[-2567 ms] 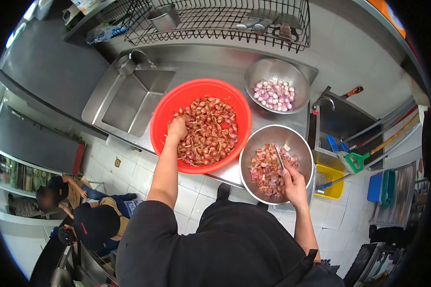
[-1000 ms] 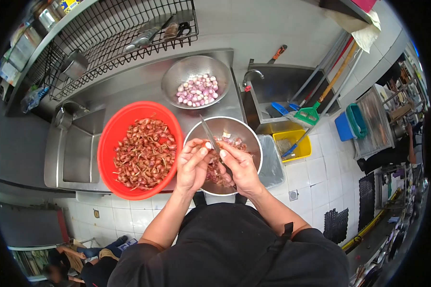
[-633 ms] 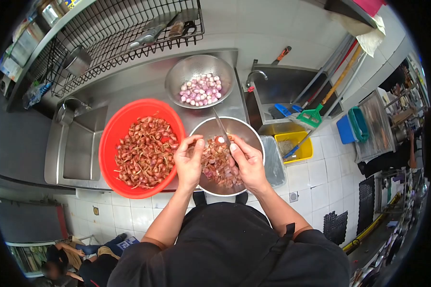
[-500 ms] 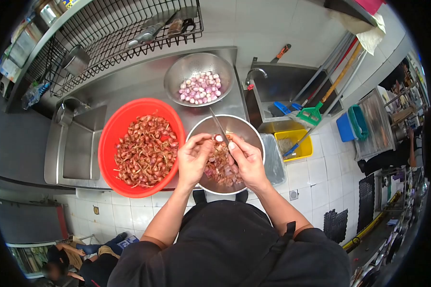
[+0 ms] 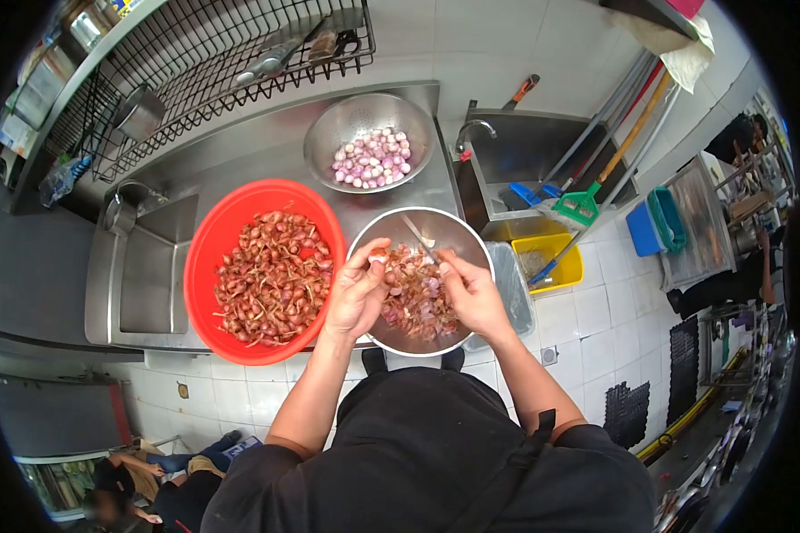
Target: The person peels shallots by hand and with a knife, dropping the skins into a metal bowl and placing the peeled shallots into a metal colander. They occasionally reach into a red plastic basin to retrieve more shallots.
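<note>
Over a steel bowl [image 5: 460, 238] of papery shallot skins [image 5: 415, 306], my left hand [image 5: 357, 293] pinches a partly peeled shallot [image 5: 379, 255] at its fingertips. My right hand [image 5: 474, 298] grips a small knife [image 5: 420, 237], its blade slanting up and left over the bowl. A small pale piece lies by the blade. Left of the bowl, a red basin [image 5: 206, 311] holds many reddish-brown unpeeled shallots [image 5: 271, 275]. Behind the bowl, peeled pinkish-white shallots [image 5: 373, 160] lie in a perforated steel colander [image 5: 329, 133].
A steel sink [image 5: 156, 275] is at the left and a deeper sink [image 5: 524, 151] at the right. A wire rack [image 5: 213, 71] hangs above the counter. Beside the bowl stand a grey lidded bin [image 5: 508, 302] and a yellow bucket [image 5: 560, 266]. Other people [image 5: 164, 489] are at lower left.
My hands have moved apart, the left one drawing left with the shallot. The knife has come away from the shallot and lowered over the bowl.
</note>
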Demonstrator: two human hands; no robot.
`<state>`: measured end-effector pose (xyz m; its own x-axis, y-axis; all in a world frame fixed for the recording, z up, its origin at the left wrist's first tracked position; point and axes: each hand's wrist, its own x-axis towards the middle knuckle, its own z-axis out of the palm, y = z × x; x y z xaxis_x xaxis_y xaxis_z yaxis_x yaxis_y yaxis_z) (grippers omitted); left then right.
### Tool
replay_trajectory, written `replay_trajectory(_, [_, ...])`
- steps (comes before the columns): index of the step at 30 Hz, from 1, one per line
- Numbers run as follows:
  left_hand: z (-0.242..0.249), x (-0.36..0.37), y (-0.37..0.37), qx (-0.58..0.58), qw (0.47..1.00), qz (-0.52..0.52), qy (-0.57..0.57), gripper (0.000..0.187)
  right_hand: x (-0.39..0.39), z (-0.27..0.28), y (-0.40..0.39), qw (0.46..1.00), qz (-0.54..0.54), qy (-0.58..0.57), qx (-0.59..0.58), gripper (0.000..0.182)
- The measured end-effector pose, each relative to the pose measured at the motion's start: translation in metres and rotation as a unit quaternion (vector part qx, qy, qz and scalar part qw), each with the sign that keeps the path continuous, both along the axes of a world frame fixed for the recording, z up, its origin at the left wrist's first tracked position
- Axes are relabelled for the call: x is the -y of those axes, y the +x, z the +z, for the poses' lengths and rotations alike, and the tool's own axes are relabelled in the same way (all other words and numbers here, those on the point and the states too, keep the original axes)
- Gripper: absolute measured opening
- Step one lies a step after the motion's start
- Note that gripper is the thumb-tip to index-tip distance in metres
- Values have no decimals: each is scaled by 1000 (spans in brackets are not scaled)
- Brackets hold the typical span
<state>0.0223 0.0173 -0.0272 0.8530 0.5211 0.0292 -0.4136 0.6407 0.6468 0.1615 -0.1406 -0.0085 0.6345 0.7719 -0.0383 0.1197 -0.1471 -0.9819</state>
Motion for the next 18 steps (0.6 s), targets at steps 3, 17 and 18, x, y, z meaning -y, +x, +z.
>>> replay_trajectory(3, [5, 0, -1, 20, 1000, -12, 1, 33, 5, -2, -4, 997, 15, -60, 50, 43])
replay_trajectory(17, [39, 33, -7, -81, 961, 193, 180, 33, -9, 34, -42, 984, 56, 159, 62, 45])
replay_trajectory(18, [41, 33, -7, -81, 961, 194, 180, 33, -8, 44, -43, 985, 68, 153, 33, 45])
